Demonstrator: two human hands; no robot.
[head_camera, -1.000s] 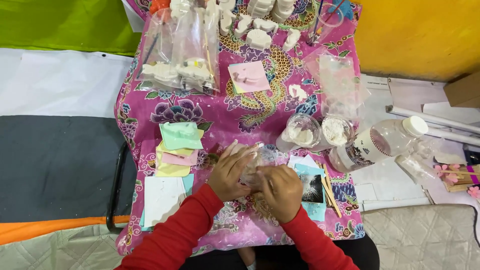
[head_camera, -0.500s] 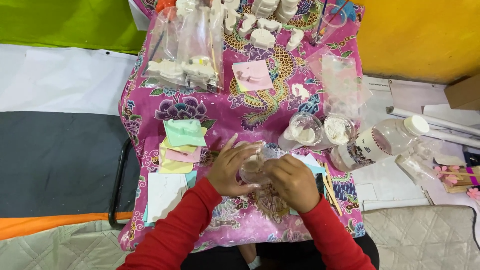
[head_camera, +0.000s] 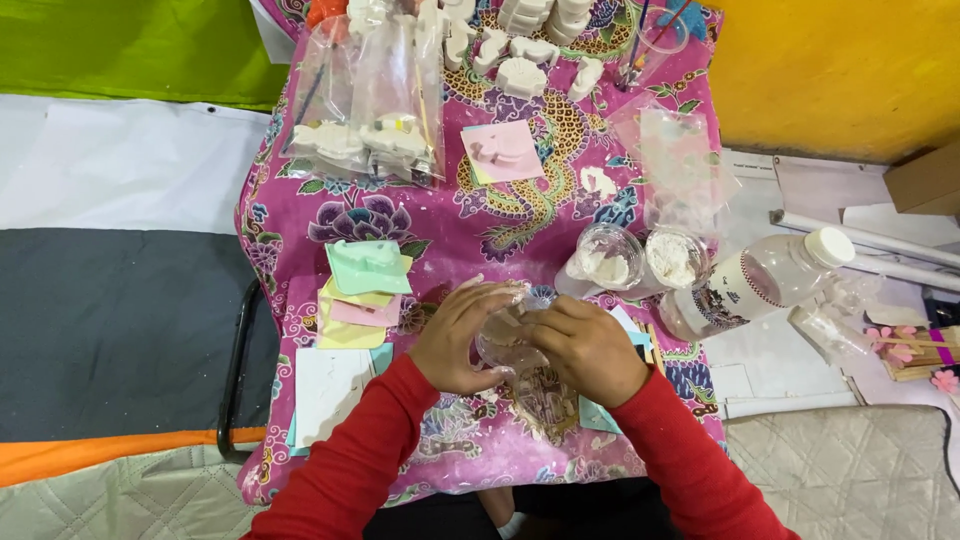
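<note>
Compared with the earlier frames, both hands sit slightly farther from the near edge of the table (head_camera: 300, 215), fingers more closed. Left hand (head_camera: 462, 335) and right hand (head_camera: 585, 345) cup a small clear plastic cup (head_camera: 508, 340) between them, just nearer than the stack of pastel paper sheets (head_camera: 362, 290); each hand curls partly shut around its wall. It looks light, thin and easily crushed, best gripped by the rim or sides. Beyond the cup stand two powder-filled cups (head_camera: 640, 262), a lying bottle (head_camera: 755, 285), then bagged white figurines (head_camera: 365, 140).
</note>
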